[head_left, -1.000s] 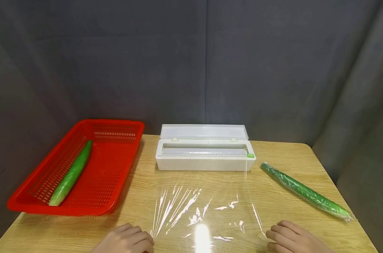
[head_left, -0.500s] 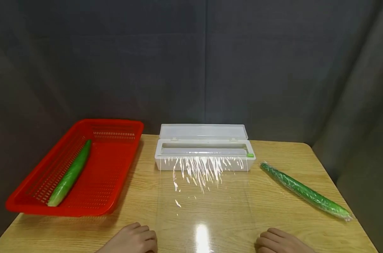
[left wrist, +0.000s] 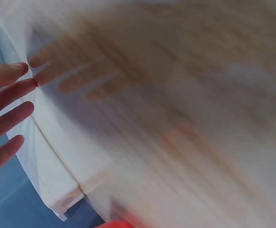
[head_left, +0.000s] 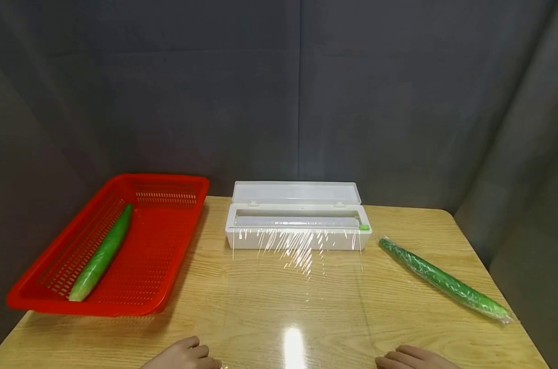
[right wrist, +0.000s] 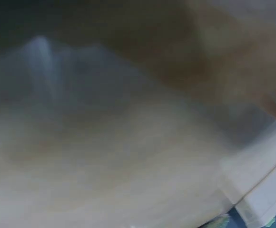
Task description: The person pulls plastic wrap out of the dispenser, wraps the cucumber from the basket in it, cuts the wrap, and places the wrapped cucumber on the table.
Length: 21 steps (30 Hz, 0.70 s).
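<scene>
A sheet of clear plastic wrap [head_left: 302, 292] stretches from the white wrap dispenser [head_left: 297, 239] toward the bottom of the head view. My left hand [head_left: 184, 354] pinches the sheet's near left corner between thumb and index finger; the other fingers [left wrist: 14, 116] are spread in the left wrist view. At the near right corner my right hand [head_left: 412, 357] holds the film, its fingers partly cut off by the frame and blurred in the right wrist view. The dispenser's lid [head_left: 297, 192] stands raised, with the wrap roll [head_left: 297, 221] visible inside.
On the left, a red plastic basket [head_left: 182, 256] holds an unwrapped cucumber [head_left: 101, 256]. A wrapped cucumber [head_left: 445, 281] lies slantwise at the right of the wooden table [head_left: 412, 220]. Dark curtains [head_left: 205, 102] hang behind and beside it.
Both hands have drawn back toward the table's near edge with the film. The sheet, wrinkled a second ago, is smoother and tauter. Dispenser and cucumbers stay in place.
</scene>
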Tool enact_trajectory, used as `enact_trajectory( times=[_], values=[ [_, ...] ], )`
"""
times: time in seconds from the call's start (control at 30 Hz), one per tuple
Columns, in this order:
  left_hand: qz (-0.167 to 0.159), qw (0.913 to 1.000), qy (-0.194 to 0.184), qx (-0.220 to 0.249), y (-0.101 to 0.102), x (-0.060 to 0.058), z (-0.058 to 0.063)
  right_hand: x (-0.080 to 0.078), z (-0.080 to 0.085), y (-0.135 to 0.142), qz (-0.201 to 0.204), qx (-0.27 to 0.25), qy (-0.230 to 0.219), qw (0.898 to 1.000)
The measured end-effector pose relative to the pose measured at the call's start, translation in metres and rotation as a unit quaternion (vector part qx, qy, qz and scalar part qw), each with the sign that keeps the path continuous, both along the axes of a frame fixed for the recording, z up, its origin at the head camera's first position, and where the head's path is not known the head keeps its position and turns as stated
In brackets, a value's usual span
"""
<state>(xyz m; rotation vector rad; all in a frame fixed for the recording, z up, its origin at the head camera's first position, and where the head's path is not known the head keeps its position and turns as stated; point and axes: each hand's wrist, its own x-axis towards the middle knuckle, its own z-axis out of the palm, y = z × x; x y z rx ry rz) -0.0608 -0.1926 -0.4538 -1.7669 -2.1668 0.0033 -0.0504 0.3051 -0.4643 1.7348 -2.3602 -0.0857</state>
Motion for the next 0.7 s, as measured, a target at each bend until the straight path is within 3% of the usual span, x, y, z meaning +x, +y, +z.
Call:
enact_trajectory(
  times=[0.07, 0.17, 0.3, 0.37, 0.57, 0.7],
  values=[
    [0.001, 0.9999, 0.012, 0.004, -0.004, 0.002, -0.002, 0.003, 0.001, 0.004, -0.013, 0.018, -0.027, 0.999],
    [0.015, 0.9997, -0.005, 0.019, -0.007, 0.005, -0.005, 0.007, 0.001, 0.005, -0.028, 0.045, -0.058, 0.997],
    [0.032, 0.9983, -0.019, 0.045, -0.009, 0.008, -0.006, 0.011, 0.001, 0.002, -0.044, 0.04, -0.061, 0.996],
    [0.036, 0.998, -0.002, 0.052, -0.009, 0.008, -0.006, 0.013, 0.001, 0.001, -0.061, 0.027, -0.071, 0.995],
    [0.019, 0.9952, 0.071, 0.065, -0.009, 0.004, -0.009, 0.017, 0.006, -0.004, -0.057, 0.048, -0.056, 0.996],
    [0.025, 0.9956, 0.051, 0.074, -0.007, 0.006, -0.008, 0.017, 0.008, -0.005, -0.049, 0.043, -0.033, 0.997]
  ],
)
